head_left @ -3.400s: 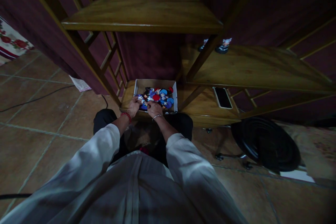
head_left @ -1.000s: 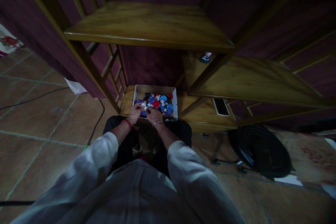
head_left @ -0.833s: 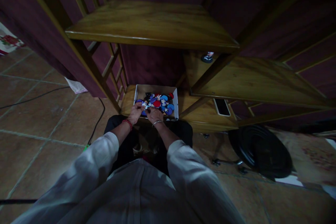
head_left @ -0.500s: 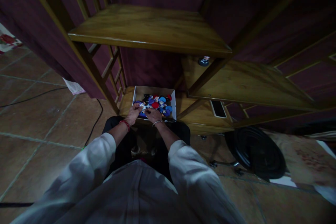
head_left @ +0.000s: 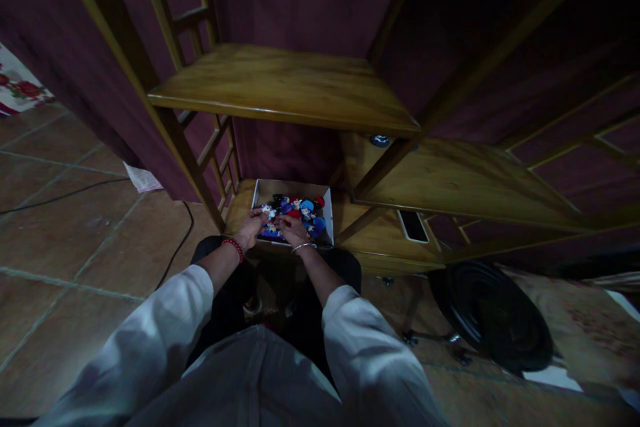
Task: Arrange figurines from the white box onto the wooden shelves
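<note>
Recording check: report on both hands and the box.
Left hand and right hand at near side of box, grip unclear. Colourful figures jumbled inside. Phone off right, apart from both hands.

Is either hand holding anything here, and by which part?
Cannot be told: the left hand is at a white figure and the right hand over the box, but any grip is too small to make out.

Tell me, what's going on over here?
A person is handling small colourful figures in an open box on a low wooden shelf. The left hand is at a pale figure near the box's left side; the right hand is beside it, over the figures. Whether either grips one is too small to tell.
</note>
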Demonstrator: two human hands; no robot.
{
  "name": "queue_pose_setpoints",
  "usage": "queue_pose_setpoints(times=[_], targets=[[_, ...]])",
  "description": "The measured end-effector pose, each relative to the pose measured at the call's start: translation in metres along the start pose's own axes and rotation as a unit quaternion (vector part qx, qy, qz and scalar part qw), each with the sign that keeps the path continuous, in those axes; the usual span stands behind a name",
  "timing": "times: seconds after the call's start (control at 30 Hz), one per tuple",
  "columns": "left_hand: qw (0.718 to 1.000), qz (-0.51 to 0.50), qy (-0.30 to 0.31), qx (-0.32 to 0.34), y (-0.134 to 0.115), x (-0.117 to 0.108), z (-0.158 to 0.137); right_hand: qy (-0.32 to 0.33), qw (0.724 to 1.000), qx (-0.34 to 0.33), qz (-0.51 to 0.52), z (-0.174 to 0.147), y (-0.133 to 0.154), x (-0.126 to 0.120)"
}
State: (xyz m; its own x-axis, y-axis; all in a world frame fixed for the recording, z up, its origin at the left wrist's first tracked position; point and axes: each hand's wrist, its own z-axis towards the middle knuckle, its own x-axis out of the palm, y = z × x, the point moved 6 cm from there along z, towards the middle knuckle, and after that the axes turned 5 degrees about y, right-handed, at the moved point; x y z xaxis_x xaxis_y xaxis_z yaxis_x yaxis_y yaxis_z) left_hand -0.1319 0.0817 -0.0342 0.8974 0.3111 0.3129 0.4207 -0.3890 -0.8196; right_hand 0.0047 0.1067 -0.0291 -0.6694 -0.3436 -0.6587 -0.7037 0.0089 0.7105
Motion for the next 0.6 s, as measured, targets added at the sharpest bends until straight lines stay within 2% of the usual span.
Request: queue_pose_setpoints(times=[0.1,0.2,0.37,0.6], targets=[[1.000,-0.022,-0.009,-0.012,-0.001,-0.003,0.000,-0.002,1.000,-0.003,-0.023,0.002,0.000,0.000],[0.999,-0.045,-0.019,-0.016,-0.002,-0.003,-0.001,-0.010,0.997,0.024,-0.066,0.003,-0.005,-0.004],[0.996,-0.089,-0.017,-0.013,0.001,0.003,0.002,0.038,0.990,0.020,-0.132,0.004,-0.005,-0.003],[0.998,-0.046,-0.026,-0.022,0.006,0.002,0.003,0.048,0.993,-0.017,-0.109,0.002,-0.003,0.006]])
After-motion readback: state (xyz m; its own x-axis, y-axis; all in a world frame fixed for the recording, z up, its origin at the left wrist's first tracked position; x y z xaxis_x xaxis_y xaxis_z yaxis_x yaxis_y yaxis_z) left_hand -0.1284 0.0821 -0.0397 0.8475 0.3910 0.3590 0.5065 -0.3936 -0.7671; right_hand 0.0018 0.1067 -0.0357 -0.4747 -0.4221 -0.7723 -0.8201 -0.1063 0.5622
